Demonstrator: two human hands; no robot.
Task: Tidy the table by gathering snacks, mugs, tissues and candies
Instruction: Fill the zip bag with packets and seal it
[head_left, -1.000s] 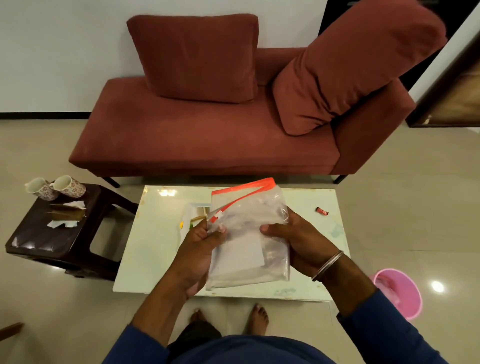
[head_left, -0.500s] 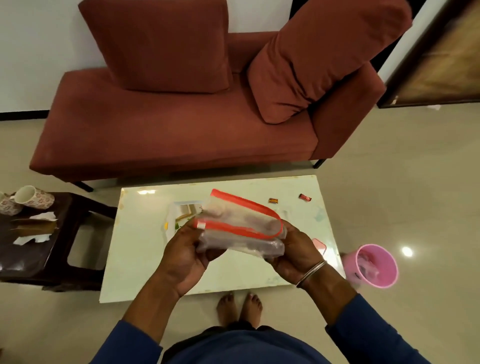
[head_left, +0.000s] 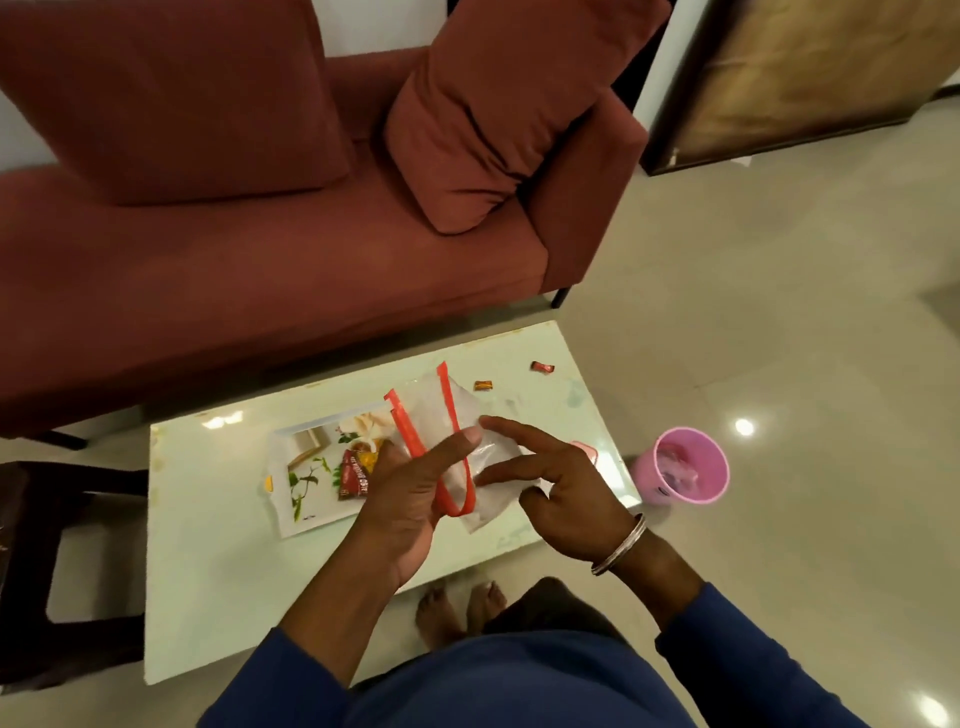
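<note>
Currently the person stands over the table (head_left: 218, 571) working a clear zip bag (head_left: 467, 447) with a red seal strip. Left hand (head_left: 410, 499) grips the bag near the red strip, thumb pressed over it. Right hand (head_left: 561, 478) has its fingers (head_left: 511, 430) spread and mostly straight, touching the bag's clear side, not clamped on it.

Step in hand looks like opening the bag mouth to load candies. To do it well: keep the left pinch on one lip, take the opposite lip with the right, pull apart evenly so the seal doesn't twist, then hold the mouth wide and low near the table.

Targets: two wrapped candies (head_left: 483, 385) and (head_left: 543, 367) lie on the table just beyond the bag, apart from each other. A red snack packet (head_left: 356, 475) sits on a printed tray (head_left: 306, 467), beside the left hand.

Writing: packet text is partly readable, something like "ALOO BHUJIA"; brand not legible. Candy wrappers too small to read.
</note>
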